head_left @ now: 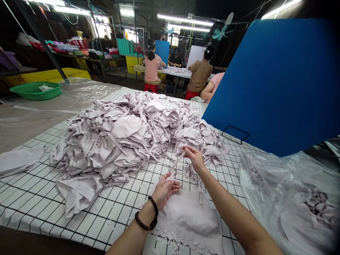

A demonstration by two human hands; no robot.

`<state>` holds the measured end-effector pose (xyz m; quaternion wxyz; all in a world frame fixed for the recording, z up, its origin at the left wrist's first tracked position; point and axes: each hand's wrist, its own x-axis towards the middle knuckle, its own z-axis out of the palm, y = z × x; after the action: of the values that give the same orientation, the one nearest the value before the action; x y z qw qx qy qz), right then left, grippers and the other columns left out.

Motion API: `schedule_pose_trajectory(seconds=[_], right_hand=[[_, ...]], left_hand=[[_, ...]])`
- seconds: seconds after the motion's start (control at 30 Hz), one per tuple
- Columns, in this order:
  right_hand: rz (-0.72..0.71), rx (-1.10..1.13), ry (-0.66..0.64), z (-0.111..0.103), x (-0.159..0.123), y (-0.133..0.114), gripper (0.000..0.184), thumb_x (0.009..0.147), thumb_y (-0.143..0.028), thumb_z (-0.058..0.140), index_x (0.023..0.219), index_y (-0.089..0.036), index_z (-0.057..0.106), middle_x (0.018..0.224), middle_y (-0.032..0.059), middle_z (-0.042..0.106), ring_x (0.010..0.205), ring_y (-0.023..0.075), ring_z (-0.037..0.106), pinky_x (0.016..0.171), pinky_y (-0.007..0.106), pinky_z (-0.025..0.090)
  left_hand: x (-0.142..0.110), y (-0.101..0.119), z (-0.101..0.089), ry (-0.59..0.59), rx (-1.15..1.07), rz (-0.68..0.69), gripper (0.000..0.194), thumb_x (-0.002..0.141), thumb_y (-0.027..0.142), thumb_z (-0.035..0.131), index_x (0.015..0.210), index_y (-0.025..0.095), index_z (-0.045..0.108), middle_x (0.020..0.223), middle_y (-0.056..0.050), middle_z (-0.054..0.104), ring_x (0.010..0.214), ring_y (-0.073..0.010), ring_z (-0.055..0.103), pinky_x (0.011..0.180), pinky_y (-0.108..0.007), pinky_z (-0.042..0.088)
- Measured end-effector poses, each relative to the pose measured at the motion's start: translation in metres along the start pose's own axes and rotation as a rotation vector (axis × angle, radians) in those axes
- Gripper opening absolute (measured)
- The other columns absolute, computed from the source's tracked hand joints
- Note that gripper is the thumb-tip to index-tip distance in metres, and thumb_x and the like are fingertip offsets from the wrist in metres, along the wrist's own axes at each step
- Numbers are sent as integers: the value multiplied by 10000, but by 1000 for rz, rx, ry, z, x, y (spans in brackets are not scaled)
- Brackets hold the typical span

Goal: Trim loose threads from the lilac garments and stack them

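Far left of your left grip: a shallow green plastic basin (pixel 35 92) with a pale scrap inside. Nearer, still left: a flat loose piece (pixel 20 161), then the big heap (pixel 117 141) of crumpled, matte pale-lilac pieces with thin straps, soft and thin-looking. The desk (pixel 126 203) has a white cover with black grid lines; tiny clippings lie left of your grip.

Your left grip (pixel 165 194) looks pinched on the lower end of a narrow strap (pixel 177 162), other fingers loosely spread. The garment (pixel 190 217) lies flat just below and between your grips, wavy lower edge toward you. Your right grip (pixel 195 159) pinches the strap's upper end, so it runs straight.

Right of it: a smooth blue board (pixel 276 81), then a clear, wrinkled plastic bag (pixel 255 177) with similar pieces.

Progress, my read: one garment in work, some bagged, most loose in the heap.
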<state>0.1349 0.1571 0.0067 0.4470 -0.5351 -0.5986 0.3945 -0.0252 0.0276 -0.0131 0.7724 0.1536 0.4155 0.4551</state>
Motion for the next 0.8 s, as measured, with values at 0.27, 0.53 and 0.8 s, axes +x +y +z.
schedule_pose_trajectory(seconds=[0.27,0.53,0.8], right_hand=[[-487,-178,-171,13,-35,-35,586,917,-251,433,1443,-233,175,1077,80,673,947,198,639,872,405,485],[-904,-743,-436,10,-56,-25,535,933,-144,365,1442,-147,199,1089,128,641,917,196,599,804,348,430],[-516,-728,-589,5,-66,-54,436,791,-125,513,1220,-197,543,1060,84,647,963,234,517,834,364,378]], left_hand=[[-3,4,0,-34,-58,21,475,844,344,549,1233,123,388,913,-117,656,814,-185,658,773,-303,498],[-17,31,1,-135,81,126,443,769,491,630,1005,120,580,947,-106,643,708,-137,638,661,-251,482],[-18,23,-7,-72,367,137,401,714,481,677,853,107,640,887,-67,637,616,-89,585,538,-198,439]])
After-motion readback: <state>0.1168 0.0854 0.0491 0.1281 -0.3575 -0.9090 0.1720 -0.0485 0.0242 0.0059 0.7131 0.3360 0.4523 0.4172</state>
